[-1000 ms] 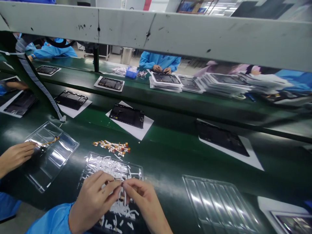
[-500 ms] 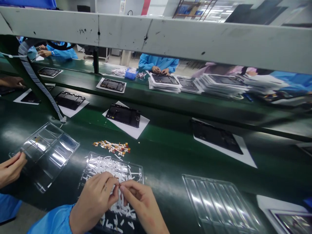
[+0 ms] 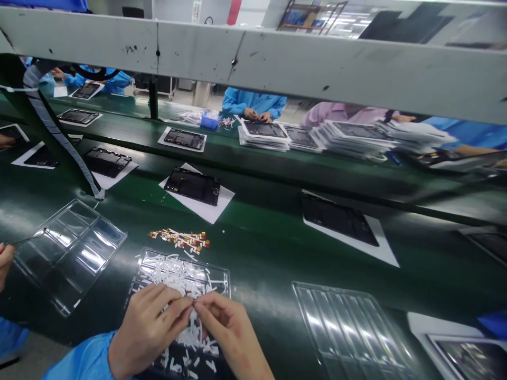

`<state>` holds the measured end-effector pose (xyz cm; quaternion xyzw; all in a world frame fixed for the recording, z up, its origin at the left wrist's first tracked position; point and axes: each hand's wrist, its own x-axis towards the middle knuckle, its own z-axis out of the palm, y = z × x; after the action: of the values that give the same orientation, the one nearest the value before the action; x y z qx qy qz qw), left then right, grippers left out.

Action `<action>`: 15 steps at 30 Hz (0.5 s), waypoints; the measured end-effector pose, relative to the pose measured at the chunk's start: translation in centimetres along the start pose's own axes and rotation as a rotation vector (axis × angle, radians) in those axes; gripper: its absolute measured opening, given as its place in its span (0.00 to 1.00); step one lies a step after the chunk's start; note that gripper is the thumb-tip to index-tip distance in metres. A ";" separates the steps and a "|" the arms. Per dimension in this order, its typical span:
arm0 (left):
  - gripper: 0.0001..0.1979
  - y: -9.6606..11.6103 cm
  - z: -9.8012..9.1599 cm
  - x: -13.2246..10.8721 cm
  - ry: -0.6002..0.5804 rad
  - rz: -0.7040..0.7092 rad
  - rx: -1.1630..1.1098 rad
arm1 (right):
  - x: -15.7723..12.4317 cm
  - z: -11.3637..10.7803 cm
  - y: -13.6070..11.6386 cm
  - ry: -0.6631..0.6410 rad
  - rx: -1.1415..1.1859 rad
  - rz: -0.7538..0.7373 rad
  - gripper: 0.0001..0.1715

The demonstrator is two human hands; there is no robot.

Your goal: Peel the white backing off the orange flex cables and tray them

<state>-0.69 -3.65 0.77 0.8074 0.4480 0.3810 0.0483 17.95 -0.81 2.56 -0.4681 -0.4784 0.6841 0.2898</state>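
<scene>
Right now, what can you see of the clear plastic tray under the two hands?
The clear moulded plastic tray lies flat on the green work surface, with a rectangular rim and shallow recessed pockets. White paper-like strips are heaped across it, hiding much of its floor. The left hand and right hand hide its near part, their fingertips meeting above it.

Paper strips (image 3: 174, 274) in plastic tray (image 3: 222, 275), flex cables (image 3: 179, 238) behind

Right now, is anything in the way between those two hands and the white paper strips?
Nothing visible is in the way. The left hand and the right hand come together right over the white paper strips, which lie in the clear plastic tray.
</scene>
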 end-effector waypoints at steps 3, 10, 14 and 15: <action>0.05 0.0 0.2 0.3 0.006 -0.016 0.020 | -0.1 0.3 0.0 -0.001 -0.011 -0.003 0.28; 0.07 -0.7 0.5 0.3 -0.016 -0.070 -0.016 | -0.2 0.6 0.0 0.022 -0.129 -0.069 0.24; 0.08 -0.9 0.4 0.4 -0.102 -0.149 -0.203 | -0.4 0.5 -0.3 0.023 -0.197 -0.091 0.21; 0.09 -0.9 0.4 0.3 -0.119 -0.156 -0.226 | -0.5 0.5 -0.3 0.021 -0.205 -0.094 0.20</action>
<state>-0.93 -2.73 0.27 0.7806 0.4600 0.3758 0.1948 17.71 -1.27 3.04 -0.4795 -0.5642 0.6123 0.2773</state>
